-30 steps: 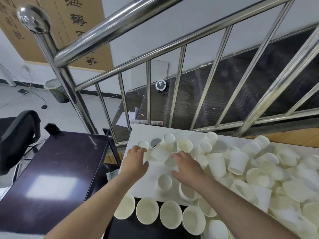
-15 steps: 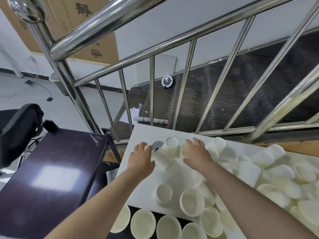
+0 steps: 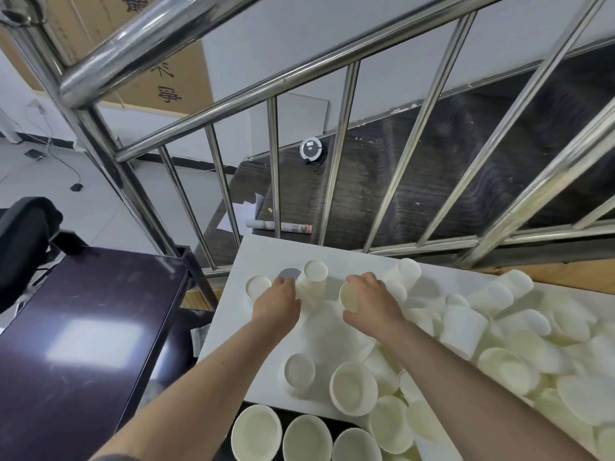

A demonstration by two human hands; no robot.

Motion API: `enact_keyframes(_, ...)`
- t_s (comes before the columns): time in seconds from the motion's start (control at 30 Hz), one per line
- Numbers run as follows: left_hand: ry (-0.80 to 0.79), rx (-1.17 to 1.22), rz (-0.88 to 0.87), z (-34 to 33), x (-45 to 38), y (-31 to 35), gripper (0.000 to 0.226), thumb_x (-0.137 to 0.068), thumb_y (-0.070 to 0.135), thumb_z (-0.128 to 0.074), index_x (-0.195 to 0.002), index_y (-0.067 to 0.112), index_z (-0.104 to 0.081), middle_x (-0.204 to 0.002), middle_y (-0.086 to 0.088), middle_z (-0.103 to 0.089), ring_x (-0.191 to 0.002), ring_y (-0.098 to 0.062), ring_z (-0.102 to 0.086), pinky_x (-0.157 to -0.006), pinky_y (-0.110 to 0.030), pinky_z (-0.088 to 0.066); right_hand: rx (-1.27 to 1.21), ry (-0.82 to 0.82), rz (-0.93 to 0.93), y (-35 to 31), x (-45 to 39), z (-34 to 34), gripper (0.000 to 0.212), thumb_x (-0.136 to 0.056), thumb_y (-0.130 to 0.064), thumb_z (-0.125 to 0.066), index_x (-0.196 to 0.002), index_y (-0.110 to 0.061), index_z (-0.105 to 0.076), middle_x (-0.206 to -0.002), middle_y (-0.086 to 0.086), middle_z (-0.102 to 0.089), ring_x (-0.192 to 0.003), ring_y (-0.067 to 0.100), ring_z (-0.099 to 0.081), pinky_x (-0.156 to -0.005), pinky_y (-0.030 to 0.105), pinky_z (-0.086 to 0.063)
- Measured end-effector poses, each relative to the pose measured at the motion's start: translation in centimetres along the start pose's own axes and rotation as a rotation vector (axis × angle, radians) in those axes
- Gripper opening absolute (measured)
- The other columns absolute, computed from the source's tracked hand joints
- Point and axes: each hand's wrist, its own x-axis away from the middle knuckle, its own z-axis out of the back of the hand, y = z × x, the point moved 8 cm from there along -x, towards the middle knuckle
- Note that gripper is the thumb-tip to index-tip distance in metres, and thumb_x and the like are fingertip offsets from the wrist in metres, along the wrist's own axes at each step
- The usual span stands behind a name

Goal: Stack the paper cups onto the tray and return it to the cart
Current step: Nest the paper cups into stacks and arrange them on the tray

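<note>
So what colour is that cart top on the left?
Glossy dark purple-black cart top, seen in the head view.

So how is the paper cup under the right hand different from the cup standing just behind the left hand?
The cup under the right hand lies on its side, its open mouth facing left; the cup behind the left hand stands upside down, its base on top. The right hand is closed around the first; no hand holds the second. Both are plain white paper cups on the white table.

Both bare forearms reach forward, left hand point(image 3: 278, 302) palm-down with fingers curled, right hand point(image 3: 371, 302) cupped.
</note>
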Motion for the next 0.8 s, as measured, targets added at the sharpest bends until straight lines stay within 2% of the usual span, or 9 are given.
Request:
enact_keyframes(0.1,-0.006,0.062,0.068,-0.7,-0.8,-0.2,0.028,-0.095,0.025,-0.049,-0.12,0.01,-0.048,-0.117,-0.006,-0.052,-0.105,-0.027,-0.055,-0.075,-0.035,-0.043,-0.01,0.004,0.013,0.3,0.8,0.0,0.061,-0.081,-0.025,-0.063,-0.137,-0.021,-0.041,-0.133,0.003,-0.039,-0.119,0.026,-0.043,-0.089,0.035,-0.047)
enact_keyframes(0.2,0.015,0.205,0.133,-1.0,-1.1,-0.8,0.02,-0.091,0.02,-0.051,-0.109,0.012,-0.056,-0.106,-0.005,-0.062,-0.097,-0.026,-0.057,-0.068,-0.03,-0.041,-0.018,0.001,0.035,0.3,1.3,0.1,0.062,-0.082,-0.025,-0.063,-0.139,-0.021,-0.039,-0.136,0.002,-0.037,-0.121,0.025,-0.042,-0.09,0.034,-0.046)
enact_keyframes(0.3,0.064,0.235,0.088,-0.2,-0.2,-0.4,0.012,-0.089,0.019,-0.052,-0.089,0.011,-0.061,-0.085,-0.002,-0.063,-0.082,-0.025,-0.058,-0.06,-0.03,-0.039,-0.021,0.004,0.057,0.1,1.4,0.3,0.064,-0.083,-0.024,-0.063,-0.141,-0.021,-0.038,-0.138,0.002,-0.036,-0.123,0.026,-0.041,-0.092,0.034,-0.045)
enact_keyframes(0.33,0.071,0.194,0.04,0.1,0.3,-0.1,0.013,-0.09,0.019,-0.052,-0.087,0.011,-0.061,-0.085,-0.001,-0.062,-0.081,-0.024,-0.057,-0.06,-0.03,-0.04,-0.023,-0.003,0.062,0.0,1.4,0.2,0.063,-0.082,-0.023,-0.063,-0.141,-0.02,-0.038,-0.137,0.002,-0.035,-0.123,0.026,-0.041,-0.093,0.034,-0.045)
enact_keyframes(0.5,-0.001,-0.088,-0.219,-0.3,2.2,1.0,0.02,-0.095,0.024,-0.049,-0.104,0.018,-0.066,-0.11,0.003,-0.059,-0.097,-0.021,-0.058,-0.069,-0.029,-0.045,-0.012,-0.076,0.106,-0.9,1.5,-1.6,0.062,-0.081,-0.021,-0.063,-0.138,-0.02,-0.039,-0.136,0.003,-0.035,-0.122,0.026,-0.042,-0.095,0.036,-0.046)
enact_keyframes(0.67,-0.056,-0.166,-0.294,-1.2,2.8,0.9,0.02,-0.091,0.019,-0.053,-0.105,0.02,-0.068,-0.117,0.006,-0.058,-0.108,-0.017,-0.053,-0.075,-0.028,-0.045,0.043,-0.095,0.129,-1.5,1.4,-2.7,0.063,-0.081,-0.024,-0.065,-0.138,-0.02,-0.038,-0.135,0.003,-0.035,-0.122,0.026,-0.042,-0.092,0.039,-0.048)
enact_keyframes(0.8,-0.055,-0.177,-0.319,-1.0,3.2,1.1,0.036,-0.086,0.032,-0.064,-0.121,0.023,-0.06,-0.125,0.006,-0.048,-0.119,-0.016,-0.04,-0.079,-0.025,-0.039,0.06,-0.11,0.161,-1.6,1.4,-3.2,0.069,-0.083,-0.026,-0.066,-0.143,-0.019,-0.034,-0.138,0.003,-0.034,-0.124,0.025,-0.04,-0.091,0.037,-0.047)
